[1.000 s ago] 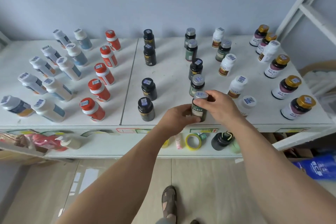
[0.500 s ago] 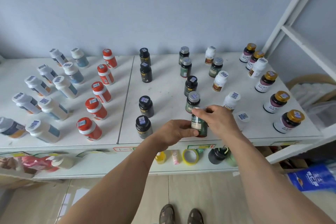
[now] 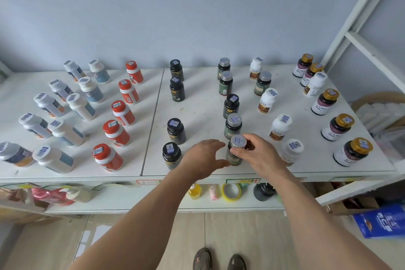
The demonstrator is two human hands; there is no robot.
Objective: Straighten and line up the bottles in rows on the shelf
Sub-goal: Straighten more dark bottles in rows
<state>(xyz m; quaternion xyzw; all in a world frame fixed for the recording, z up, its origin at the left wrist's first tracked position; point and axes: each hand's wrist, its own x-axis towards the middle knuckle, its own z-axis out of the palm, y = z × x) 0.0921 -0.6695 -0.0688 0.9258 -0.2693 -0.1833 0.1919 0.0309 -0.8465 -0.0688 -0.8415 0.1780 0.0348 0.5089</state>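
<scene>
We see both hands at the front edge of the shelf (image 3: 197,105), mid-right. R hand (image 3: 260,155) has its grip on a green bottle (image 3: 235,155): fingers curled over the silver cap and upper side. L hand (image 3: 206,155) sits just left of the same bottle, thumb touching its lower side, fingers loosely spread w/ a gap to the bottle; released grip, holding nothing. Bottle stands upright on the shelf near the front edge, at the near end of a row running back: silver-cap bottle (image 3: 233,126) just behind, then a black-cap one (image 3: 231,105), then two more silver-cap ones further back.

Left of that, a row of black bottles; the nearest (image 3: 172,155) is just beside the L hand. Further left, red bottles (image 3: 107,156) in a row, then two rows of white bottles (image 3: 52,158) w/ blue or orange labels. Right of the hands, a white bottle (image 3: 292,151) partly hidden behind the R wrist, more white ones behind it, and gold-cap bottles (image 3: 354,151) along the right side. All caps carry small code stickers.

Below the shelf, a lower ledge w/ a tape roll (image 3: 231,192), a small yellow bottle (image 3: 194,190) and a black item we can't identify. Sandalled feet (image 3: 219,260) on the floor at the bottom.
</scene>
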